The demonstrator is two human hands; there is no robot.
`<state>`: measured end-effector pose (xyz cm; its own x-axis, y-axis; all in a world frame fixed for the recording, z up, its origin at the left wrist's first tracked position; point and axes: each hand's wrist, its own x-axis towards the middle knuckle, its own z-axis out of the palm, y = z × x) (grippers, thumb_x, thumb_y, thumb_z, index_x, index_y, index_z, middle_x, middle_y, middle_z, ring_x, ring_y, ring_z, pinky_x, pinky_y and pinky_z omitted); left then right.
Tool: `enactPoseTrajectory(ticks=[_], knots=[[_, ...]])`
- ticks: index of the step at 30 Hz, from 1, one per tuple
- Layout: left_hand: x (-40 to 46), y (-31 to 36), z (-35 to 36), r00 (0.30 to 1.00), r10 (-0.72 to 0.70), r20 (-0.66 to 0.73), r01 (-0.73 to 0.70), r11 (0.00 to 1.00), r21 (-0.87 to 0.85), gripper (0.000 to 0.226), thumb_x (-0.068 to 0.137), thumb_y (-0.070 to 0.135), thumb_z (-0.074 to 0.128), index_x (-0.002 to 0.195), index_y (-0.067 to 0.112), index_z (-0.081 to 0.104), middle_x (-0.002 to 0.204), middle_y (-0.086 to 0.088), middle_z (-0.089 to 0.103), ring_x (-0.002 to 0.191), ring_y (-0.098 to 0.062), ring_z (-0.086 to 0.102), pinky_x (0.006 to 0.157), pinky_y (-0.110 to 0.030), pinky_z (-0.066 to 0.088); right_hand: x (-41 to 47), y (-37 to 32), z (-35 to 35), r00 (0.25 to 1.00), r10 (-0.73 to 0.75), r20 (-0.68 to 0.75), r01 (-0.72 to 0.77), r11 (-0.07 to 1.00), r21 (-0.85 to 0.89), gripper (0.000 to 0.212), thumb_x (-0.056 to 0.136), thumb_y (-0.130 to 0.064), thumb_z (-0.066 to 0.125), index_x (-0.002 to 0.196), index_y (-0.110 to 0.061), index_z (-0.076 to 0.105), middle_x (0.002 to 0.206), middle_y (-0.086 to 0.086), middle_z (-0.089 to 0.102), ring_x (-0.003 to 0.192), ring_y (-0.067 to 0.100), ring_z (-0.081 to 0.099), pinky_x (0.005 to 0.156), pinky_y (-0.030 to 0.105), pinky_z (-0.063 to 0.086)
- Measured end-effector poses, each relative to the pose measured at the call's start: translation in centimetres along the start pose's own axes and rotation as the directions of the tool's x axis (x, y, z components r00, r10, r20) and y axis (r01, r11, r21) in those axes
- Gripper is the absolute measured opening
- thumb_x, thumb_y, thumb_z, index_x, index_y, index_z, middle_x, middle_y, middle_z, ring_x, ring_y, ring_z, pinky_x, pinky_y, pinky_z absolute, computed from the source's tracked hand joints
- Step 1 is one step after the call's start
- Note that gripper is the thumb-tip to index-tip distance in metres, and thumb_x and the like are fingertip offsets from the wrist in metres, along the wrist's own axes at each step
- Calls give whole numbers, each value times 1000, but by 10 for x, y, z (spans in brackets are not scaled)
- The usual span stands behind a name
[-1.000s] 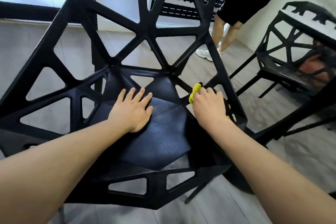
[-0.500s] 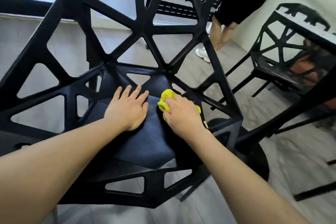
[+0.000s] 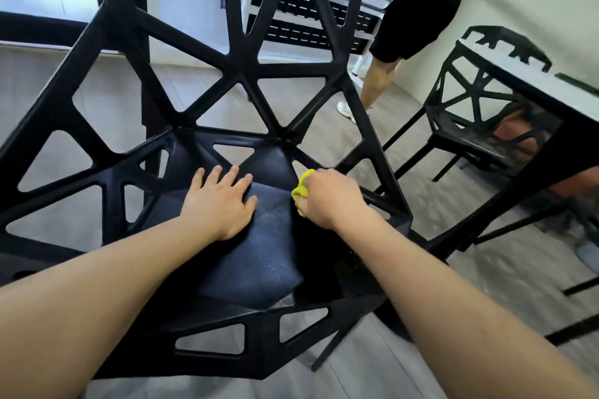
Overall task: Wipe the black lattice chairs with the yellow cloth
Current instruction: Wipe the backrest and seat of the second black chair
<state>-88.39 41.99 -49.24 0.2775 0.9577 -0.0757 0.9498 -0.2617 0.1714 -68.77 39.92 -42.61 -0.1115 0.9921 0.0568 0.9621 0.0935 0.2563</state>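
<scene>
A black lattice chair [image 3: 240,74] fills the middle of the view, its open-work back rising in front of me and its solid seat panel below. My left hand [image 3: 220,201] rests flat on the seat with the fingers spread. My right hand [image 3: 330,197] grips the bunched yellow cloth [image 3: 299,191] and presses it on the seat's right side, near the back corner. Most of the cloth is hidden under that hand. A second black lattice chair [image 3: 470,113] stands at the right, partly under a table.
A black-framed table with a pale top [image 3: 525,74] runs along the right, its legs reaching the grey floor. A person in black clothes and white shoes [image 3: 415,10] stands at the back beside a white shelf unit [image 3: 317,13].
My right hand swept the cloth from the seat's right edge toward the middle, then back to the right near the back corner. My left hand stayed flat on the seat.
</scene>
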Motion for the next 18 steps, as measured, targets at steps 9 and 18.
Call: enactPoseTrajectory(ticks=[9,18], knots=[[-3,41,14,988,-112,-105,106,993,-59,74,99,53,21,157,8,17,166,-10,13,151,-34,10,122,-53,4,24,61,-48,915,242,-323,-183,962,202,25,98,-33,46,95,-10,57,95,18,66,92,41,61,68,40,35],[1,40,21,981,-109,-163,107,994,-22,72,99,52,23,156,8,21,165,-11,19,150,-34,15,122,-53,8,-6,18,35,994,-23,-111,54,959,280,70,76,-76,45,141,-48,47,159,4,29,147,25,25,118,46,20]])
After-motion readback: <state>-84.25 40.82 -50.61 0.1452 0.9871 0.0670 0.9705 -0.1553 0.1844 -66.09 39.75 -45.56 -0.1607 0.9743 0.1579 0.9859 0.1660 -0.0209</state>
